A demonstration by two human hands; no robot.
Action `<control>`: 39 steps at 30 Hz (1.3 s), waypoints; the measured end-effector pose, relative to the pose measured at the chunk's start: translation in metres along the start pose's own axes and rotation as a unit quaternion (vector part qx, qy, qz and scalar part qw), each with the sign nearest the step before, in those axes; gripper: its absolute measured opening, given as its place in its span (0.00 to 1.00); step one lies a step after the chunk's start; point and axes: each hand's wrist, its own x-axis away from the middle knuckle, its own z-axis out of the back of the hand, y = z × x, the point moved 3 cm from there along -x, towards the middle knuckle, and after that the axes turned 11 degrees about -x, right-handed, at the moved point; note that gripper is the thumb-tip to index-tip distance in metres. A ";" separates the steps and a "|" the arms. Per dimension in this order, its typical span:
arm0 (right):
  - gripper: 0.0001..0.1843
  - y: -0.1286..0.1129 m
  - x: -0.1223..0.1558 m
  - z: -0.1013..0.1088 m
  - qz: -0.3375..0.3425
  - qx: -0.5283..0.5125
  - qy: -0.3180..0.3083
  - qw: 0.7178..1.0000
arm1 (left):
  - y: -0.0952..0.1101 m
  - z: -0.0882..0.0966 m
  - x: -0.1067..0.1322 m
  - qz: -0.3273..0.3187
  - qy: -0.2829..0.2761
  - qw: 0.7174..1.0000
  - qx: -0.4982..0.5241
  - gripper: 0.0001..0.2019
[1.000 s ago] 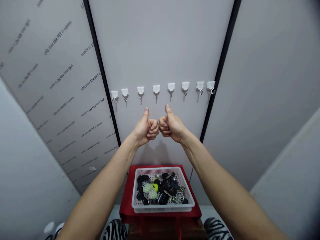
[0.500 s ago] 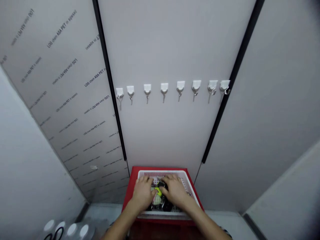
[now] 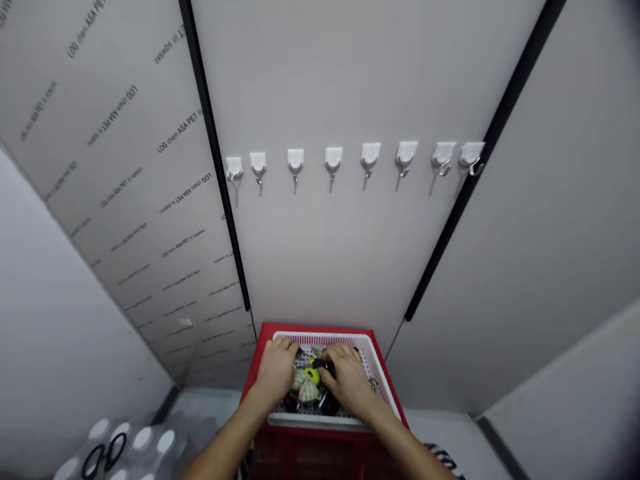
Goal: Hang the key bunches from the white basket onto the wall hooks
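Note:
A white plastic basket [image 3: 367, 347] with slotted walls holds a jumble of small things, and both hands are at it. My left hand [image 3: 278, 370] reaches over its left side, fingers curled down among the contents near a small dark thing; what they grip is hidden. My right hand [image 3: 346, 379] is closed, thumb against fingers, on a black object [image 3: 321, 363] whose kind I cannot make out. Between the hands lie a bright yellow-green piece [image 3: 313, 375] and a pale green ribbed, shell-like piece [image 3: 307, 391]. Black items [image 3: 329, 403] lie beneath my right hand.
The basket stands on a red stand [image 3: 255, 363] against a pale wall panel. Several white hooks [image 3: 333, 159] run in a row across that panel, between two black strips [image 3: 215, 140]. Black-handled scissors [image 3: 104, 456] lie on white-capped bottles [image 3: 143, 438] at lower left.
My left hand has drawn left, away from the yellow-green piece, so more contents show. My right hand now has the black object at its fingertips. The view has shifted slightly.

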 end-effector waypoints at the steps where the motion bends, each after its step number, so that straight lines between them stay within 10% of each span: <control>1: 0.06 0.001 0.000 0.000 0.002 -0.005 -0.001 1.000 | -0.001 0.000 -0.002 -0.007 -0.007 1.000 -0.006 0.13; 26: 0.13 0.004 0.000 -0.005 0.002 -0.031 -0.058 0.998 | 0.005 0.000 0.000 -0.034 -0.005 0.999 -0.029 0.13; 34: 0.11 0.011 -0.002 -0.002 -0.062 -0.121 0.026 0.990 | -0.008 0.000 0.004 0.036 0.065 0.977 0.198 0.11; 39: 0.13 0.012 -0.001 -0.002 -0.059 -0.118 0.022 0.991 | -0.015 0.000 0.003 0.091 0.058 0.890 0.443 0.14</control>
